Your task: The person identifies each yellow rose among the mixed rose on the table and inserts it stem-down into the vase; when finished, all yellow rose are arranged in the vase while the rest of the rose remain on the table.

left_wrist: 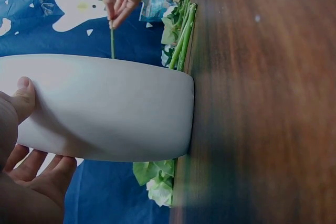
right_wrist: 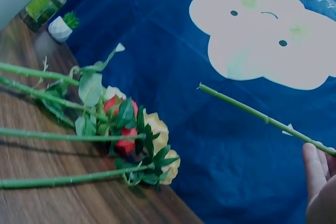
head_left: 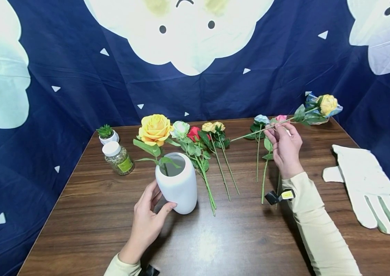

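My left hand (head_left: 149,216) grips the side of a white vase (head_left: 181,191), thumb on the near face and fingers around the left. In the left wrist view the vase (left_wrist: 115,108) stands on the table with that hand's thumb and fingers on either side. One large orange-yellow rose (head_left: 155,130) is in the vase, its stem dropping into the mouth. Above the table, my right hand (head_left: 286,147) pinches the stem of a pale yellow rose (head_left: 328,105). The bloom points right and the bare stem end (right_wrist: 231,99) points left, apart from the vase.
Several roses, including a red rose (head_left: 194,133) and a pale green rose (head_left: 180,129), lie right of the vase. A blue rose (head_left: 261,119) and pink rose (head_left: 281,118) lie near my right hand. A lidded jar (head_left: 118,159), potted succulent (head_left: 107,134) and white glove (head_left: 371,188) also lie around.
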{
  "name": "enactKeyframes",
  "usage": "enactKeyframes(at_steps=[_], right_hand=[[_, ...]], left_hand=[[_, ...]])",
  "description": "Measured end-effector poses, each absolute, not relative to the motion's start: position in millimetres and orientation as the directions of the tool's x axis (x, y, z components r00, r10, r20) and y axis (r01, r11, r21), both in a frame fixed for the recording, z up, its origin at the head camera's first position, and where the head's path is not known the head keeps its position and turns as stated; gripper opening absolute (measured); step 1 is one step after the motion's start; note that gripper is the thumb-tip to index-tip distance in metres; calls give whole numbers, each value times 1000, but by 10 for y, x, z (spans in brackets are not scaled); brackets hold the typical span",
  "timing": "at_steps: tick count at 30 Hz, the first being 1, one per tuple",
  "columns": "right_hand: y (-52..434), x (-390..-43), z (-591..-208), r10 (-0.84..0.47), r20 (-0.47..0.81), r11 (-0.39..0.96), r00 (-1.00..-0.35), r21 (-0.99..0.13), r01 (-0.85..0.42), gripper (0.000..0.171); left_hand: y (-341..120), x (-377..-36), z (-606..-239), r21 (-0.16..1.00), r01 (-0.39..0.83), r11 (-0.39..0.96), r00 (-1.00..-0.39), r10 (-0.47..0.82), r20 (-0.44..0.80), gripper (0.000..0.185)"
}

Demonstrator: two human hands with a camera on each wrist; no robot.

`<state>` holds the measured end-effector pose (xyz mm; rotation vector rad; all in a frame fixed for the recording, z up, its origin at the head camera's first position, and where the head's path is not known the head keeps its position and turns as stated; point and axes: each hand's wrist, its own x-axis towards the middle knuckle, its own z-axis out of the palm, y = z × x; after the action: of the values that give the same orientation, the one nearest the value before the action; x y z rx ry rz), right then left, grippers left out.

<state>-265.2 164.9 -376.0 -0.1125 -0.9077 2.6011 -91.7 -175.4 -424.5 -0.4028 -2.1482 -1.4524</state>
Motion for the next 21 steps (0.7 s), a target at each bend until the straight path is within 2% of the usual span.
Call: enactKeyframes(at_steps=[11,21], right_hand=[[1601,-2574,-3599,435,90,-728,-896,-550,-409,16],[1523,-2471,-3477,438,111,-747,-892,-506,-430,16]], left_hand=[[-1753,-919,-4239,776,500,384,-830,-44,557,73],[-1754,-913,-4249,776,503,380,-828,-44,559,73]])
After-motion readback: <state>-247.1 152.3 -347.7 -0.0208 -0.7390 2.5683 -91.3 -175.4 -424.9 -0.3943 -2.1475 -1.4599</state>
